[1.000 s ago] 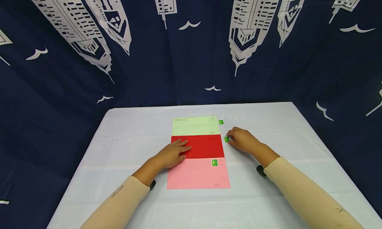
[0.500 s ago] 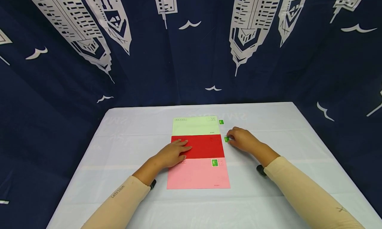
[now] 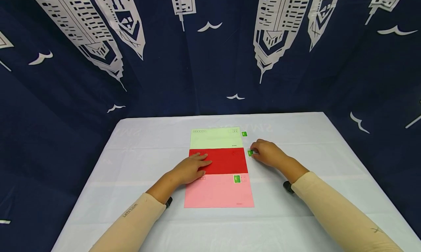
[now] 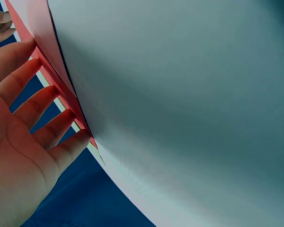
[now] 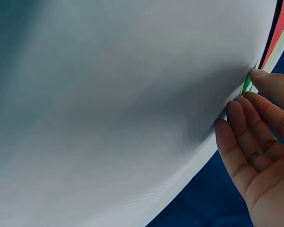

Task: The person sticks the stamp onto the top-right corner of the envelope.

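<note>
Fingers (image 3: 204, 164) of your left hand (image 3: 188, 171) lie spread on the red envelope (image 3: 229, 160); your right hand (image 3: 269, 154) pinches a green stamp (image 3: 250, 153) just beside it. You're probably at pickup; the next move needs a level lift.

Head view bright; 2 wrist views dimmer, tabletop (image 5: 109, 109) shadowed, perhaps soft-focused.

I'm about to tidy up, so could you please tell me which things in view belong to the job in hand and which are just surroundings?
Likely in the job:
red envelope, under the left hand
middle stamp, at the right hand
pink envelope, bearing the near stamp
pale green envelope, beside the far stamp

Just surroundings:
white-covered table
navy printed backdrop
</note>
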`<state>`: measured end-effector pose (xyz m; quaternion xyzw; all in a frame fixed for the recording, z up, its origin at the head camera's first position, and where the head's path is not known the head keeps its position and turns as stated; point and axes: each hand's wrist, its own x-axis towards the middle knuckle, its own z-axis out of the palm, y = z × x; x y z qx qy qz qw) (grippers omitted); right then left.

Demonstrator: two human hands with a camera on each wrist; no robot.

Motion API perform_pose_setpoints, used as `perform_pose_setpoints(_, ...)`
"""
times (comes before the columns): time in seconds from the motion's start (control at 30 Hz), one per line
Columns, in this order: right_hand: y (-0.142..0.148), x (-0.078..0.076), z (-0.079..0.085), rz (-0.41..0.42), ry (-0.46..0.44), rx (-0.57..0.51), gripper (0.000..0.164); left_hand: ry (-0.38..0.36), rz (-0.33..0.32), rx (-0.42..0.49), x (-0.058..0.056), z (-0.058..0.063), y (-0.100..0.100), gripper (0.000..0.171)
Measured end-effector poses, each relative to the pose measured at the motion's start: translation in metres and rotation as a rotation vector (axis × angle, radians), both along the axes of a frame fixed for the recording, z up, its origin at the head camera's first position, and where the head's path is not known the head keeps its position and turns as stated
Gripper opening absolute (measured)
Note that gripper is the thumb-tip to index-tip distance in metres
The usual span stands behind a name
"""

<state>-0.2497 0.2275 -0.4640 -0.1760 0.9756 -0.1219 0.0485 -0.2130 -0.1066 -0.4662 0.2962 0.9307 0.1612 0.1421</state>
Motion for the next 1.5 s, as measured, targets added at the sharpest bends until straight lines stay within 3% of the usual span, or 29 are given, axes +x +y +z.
perform_pose_setpoints(0.83,0.001,0.0,0.001,0.005,-0.005,-0.053,0.03,-0.02,0.004,-0.006,0.0,0.005,0.002,0.049)
perform_pose_setpoints(1.5,-0.012,0.001,0.0,0.047,0.073,-0.135,0.03,-0.001,-0.011,-0.017,0.0,0.005,0.0,0.049)
